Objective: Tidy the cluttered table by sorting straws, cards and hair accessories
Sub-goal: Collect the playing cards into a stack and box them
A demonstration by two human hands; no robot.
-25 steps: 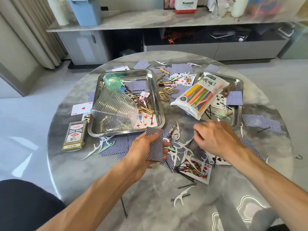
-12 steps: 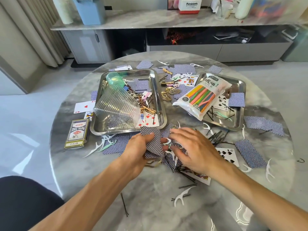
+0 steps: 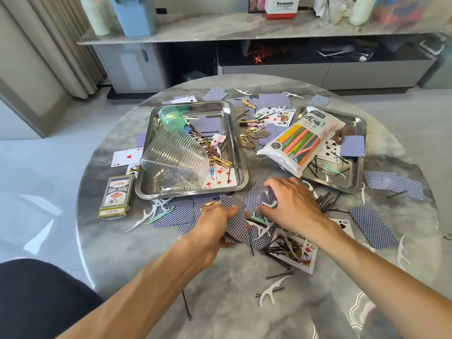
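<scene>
Left hand [image 3: 215, 223] grips a card stack [image 3: 234, 223] near the table's [image 3: 146, 253] front edge; right hand [image 3: 291, 204] pinches another blue-backed card [image 3: 259, 194] to add.

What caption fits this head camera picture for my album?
Left hand holds a card stack while right hand gathers cards between two metal trays.

A white box [image 3: 279, 6] on the shelf reads "Panasonic". The card box [image 3: 117, 195] on the bench shows "PLAYING CARDS" and "NO.2014". The straw bag [image 3: 299, 143] carries a "40". One face-up card [image 3: 344, 225] shows a 6, another [image 3: 221, 178] an 8.
</scene>
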